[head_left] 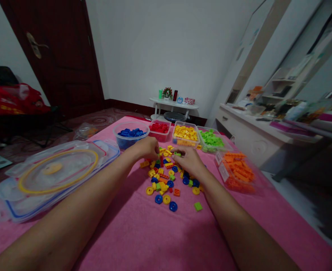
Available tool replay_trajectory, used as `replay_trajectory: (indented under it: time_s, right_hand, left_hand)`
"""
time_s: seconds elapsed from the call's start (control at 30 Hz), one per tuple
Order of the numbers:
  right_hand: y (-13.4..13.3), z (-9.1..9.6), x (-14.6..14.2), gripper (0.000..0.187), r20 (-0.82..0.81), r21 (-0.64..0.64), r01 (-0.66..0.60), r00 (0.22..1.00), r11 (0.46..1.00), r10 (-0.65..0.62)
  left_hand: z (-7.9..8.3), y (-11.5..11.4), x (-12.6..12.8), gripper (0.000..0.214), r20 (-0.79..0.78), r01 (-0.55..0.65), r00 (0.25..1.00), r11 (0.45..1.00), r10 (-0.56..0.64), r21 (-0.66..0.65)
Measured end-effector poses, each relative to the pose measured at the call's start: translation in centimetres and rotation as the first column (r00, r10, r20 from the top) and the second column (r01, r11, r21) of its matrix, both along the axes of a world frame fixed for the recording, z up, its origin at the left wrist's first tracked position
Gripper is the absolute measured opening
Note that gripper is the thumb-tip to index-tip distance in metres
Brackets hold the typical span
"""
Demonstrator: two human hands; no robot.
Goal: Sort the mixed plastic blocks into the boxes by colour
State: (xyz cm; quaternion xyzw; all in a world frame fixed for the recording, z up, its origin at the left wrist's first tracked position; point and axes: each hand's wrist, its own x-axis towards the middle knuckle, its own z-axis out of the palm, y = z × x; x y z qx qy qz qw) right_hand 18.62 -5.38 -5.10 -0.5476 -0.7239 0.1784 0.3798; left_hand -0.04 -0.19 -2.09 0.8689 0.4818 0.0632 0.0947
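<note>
A loose pile of toy building bricks (163,175) in yellow, red, blue, green and orange lies on a pink cloth (143,233). My left hand (149,147) is over the pile's far left side, fingers closed and pointing down; what they hold, if anything, is hidden. Close by its fingertips stands a red brick (161,161). At the pile's far right side, my right hand (190,161) pinches a green brick (177,154) between thumb and fingers. Blue wheels (173,206) and yellow wheels (166,199) are scattered at the near side, with a green brick (198,206) apart to the right.
Behind the pile stand a round tub of blue bricks (117,131) and boxes of red (169,137), yellow (196,131) and green bricks (224,145). An orange-brick box (256,184) is at right. Stacked clear lids (69,177) lie at left. A desk (239,126) stands beyond the right edge.
</note>
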Motion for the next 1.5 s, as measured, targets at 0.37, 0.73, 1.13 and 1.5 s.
replay_trajectory:
  time_s: [0.37,0.73,1.13,1.5]
  right_hand:
    - [-0.3,0.2,-0.2,0.027,0.026,-0.026,0.011,1.0,1.0,-0.01]
    - [0.2,-0.5,-0.2,0.026,-0.202,-0.1,-0.025,0.979,0.995,0.004]
    - [-0.5,0.1,-1.0,0.015,-0.764,-0.366,-0.188,0.62,0.911,-0.179]
    - [-1.4,2.0,-1.3,0.016,-0.925,-0.373,-0.503,0.134,0.78,-0.356]
  left_hand:
    - [-1.0,-1.1,1.6,0.026,-0.063,0.036,0.997,0.999,-0.036,-0.003]
    - [-0.9,0.5,0.3,0.026,0.201,0.086,0.978,0.986,-0.057,-0.142]
    - [0.8,0.5,0.9,0.019,0.647,0.241,0.761,0.946,-0.046,-0.217]
    - [1.5,-1.5,3.0,0.023,0.694,0.201,0.693,0.977,-0.193,0.071]
